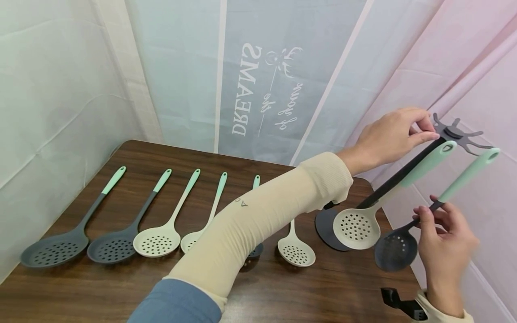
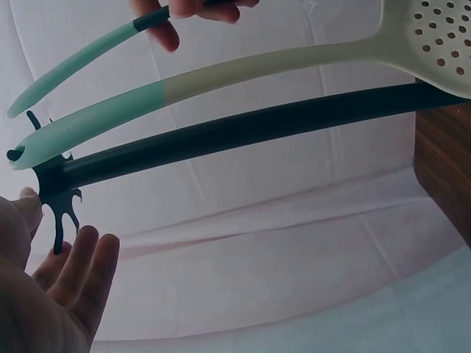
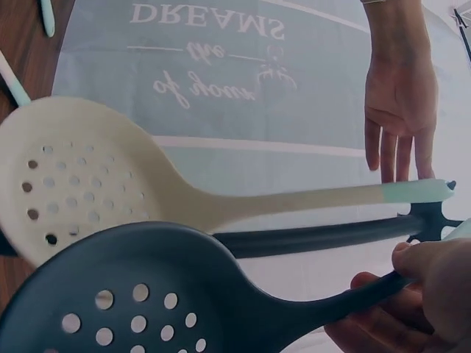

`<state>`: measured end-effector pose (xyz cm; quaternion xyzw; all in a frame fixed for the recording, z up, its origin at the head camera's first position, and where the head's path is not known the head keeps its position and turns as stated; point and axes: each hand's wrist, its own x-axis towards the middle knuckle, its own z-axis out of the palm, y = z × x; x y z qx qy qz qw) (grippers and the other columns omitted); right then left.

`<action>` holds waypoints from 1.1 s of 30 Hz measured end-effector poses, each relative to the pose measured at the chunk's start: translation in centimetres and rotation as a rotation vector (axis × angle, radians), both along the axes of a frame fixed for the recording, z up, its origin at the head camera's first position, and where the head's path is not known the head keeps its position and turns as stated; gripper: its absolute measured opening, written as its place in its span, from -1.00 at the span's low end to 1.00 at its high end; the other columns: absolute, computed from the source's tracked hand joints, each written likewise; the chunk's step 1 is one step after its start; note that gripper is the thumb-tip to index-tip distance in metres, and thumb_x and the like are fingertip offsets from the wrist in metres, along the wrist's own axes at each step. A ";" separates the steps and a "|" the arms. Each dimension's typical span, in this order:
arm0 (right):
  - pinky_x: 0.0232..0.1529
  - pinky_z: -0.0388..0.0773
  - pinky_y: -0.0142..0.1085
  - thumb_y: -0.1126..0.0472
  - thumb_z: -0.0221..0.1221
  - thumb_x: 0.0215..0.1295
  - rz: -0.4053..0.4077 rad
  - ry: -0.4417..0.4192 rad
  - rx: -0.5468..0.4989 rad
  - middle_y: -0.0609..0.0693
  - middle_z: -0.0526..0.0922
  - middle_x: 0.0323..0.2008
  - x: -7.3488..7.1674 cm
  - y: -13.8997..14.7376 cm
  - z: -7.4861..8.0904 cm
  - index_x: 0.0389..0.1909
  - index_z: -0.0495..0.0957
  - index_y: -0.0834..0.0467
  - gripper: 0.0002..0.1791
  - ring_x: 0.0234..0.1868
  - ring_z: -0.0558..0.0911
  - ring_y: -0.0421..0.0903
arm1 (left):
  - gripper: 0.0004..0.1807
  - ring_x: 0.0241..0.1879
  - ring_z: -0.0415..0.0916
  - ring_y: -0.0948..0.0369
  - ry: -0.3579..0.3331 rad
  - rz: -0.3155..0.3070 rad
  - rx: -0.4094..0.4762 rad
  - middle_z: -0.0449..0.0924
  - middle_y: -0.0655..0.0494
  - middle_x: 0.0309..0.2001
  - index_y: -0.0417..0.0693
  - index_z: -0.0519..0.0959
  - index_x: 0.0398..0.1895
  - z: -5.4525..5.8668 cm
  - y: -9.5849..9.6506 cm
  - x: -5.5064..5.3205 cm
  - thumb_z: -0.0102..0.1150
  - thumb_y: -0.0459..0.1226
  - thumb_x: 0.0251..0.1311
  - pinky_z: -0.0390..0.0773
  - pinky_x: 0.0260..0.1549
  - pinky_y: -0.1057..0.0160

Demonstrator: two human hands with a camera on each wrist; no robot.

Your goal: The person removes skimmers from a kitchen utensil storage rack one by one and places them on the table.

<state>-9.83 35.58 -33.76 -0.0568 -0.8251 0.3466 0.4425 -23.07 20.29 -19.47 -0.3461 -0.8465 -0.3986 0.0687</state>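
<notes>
The left hand (image 1: 397,134) pinches the hooked top of a dark utensil stand (image 1: 452,132) with thumb and forefinger; its other fingers (image 2: 96,272) are loosely extended. A cream skimmer (image 1: 357,228) with a mint handle hangs from the stand, bowl down along the pole. The right hand (image 1: 448,242) grips the dark shaft of a dark skimmer (image 1: 396,250) between thumb and fingers. This skimmer's mint handle end lies right by a hook at the stand's right side. In the right wrist view, the dark bowl (image 3: 140,294) overlaps the cream one.
On the brown table (image 1: 282,296) lie several skimmers in a row, including a large dark one (image 1: 56,251) at far left and a cream one (image 1: 296,252) near the stand's round base (image 1: 329,231). The left sleeve (image 1: 258,220) covers part of the row. Cloth curtains surround the table.
</notes>
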 end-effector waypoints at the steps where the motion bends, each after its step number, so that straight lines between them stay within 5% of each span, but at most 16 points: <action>1: -0.37 0.45 -0.76 0.29 0.24 0.41 -0.005 -0.005 0.000 -0.69 0.55 -0.41 0.1 0.2 0.0 0.15 0.66 0.22 -0.68 -0.48 0.56 -0.63 | -0.82 -0.15 0.46 0.68 0.003 -0.001 -0.003 0.53 0.62 0.03 0.34 0.63 -0.09 0.0 0.0 0.0 0.18 0.08 0.38 0.39 -0.24 0.61; 15: -0.42 0.34 -0.83 0.34 0.21 0.42 -0.102 -0.087 0.061 -0.80 0.42 -0.46 1.0 3.4 -1.9 0.12 0.64 0.35 -0.69 -0.52 0.43 -0.76 | -0.83 -0.19 0.40 0.63 0.032 0.000 -0.034 0.50 0.62 0.09 0.36 0.61 -0.13 0.0 -0.2 0.1 0.15 0.11 0.40 0.38 -0.28 0.57; 22: -0.55 0.27 -0.75 0.29 0.22 0.43 -0.104 -0.336 0.174 -0.88 0.26 -0.52 0.7 5.5 -3.1 0.06 0.65 0.34 -0.72 -0.54 0.30 -0.83 | -0.84 -0.11 0.35 0.61 0.026 0.014 -0.061 0.49 0.66 0.10 0.40 0.61 -0.15 0.1 -0.1 0.2 0.15 0.13 0.38 0.39 -0.29 0.49; 25: -0.58 0.24 -0.60 0.27 0.23 0.42 -0.106 -0.411 0.248 -0.63 0.49 -0.60 0.4 6.3 -3.9 -0.01 0.67 0.32 -0.76 -0.54 0.23 -0.82 | -0.84 -0.07 0.34 0.63 0.023 0.012 -0.069 0.49 0.67 0.10 0.41 0.61 -0.15 0.2 -0.1 0.3 0.15 0.13 0.38 0.39 -0.28 0.47; 30: -0.61 0.23 -0.38 0.28 0.22 0.44 -0.106 -0.524 0.351 0.24 0.73 -0.44 0.0 7.3 -5.0 0.01 0.64 0.36 -0.75 -0.57 0.35 -0.49 | -0.85 -0.05 0.34 0.64 0.022 0.012 -0.078 0.49 0.67 0.11 0.41 0.61 -0.15 0.4 -0.2 0.4 0.15 0.12 0.39 0.39 -0.27 0.48; 33: -0.64 0.25 -0.32 0.29 0.21 0.44 -0.103 -0.578 0.375 0.31 0.71 -0.41 -0.4 7.7 -5.5 0.01 0.61 0.38 -0.75 -0.60 0.47 -0.19 | -0.85 -0.05 0.34 0.65 0.019 0.018 -0.081 0.48 0.68 0.11 0.41 0.61 -0.15 0.4 -0.2 0.4 0.14 0.13 0.39 0.39 -0.29 0.48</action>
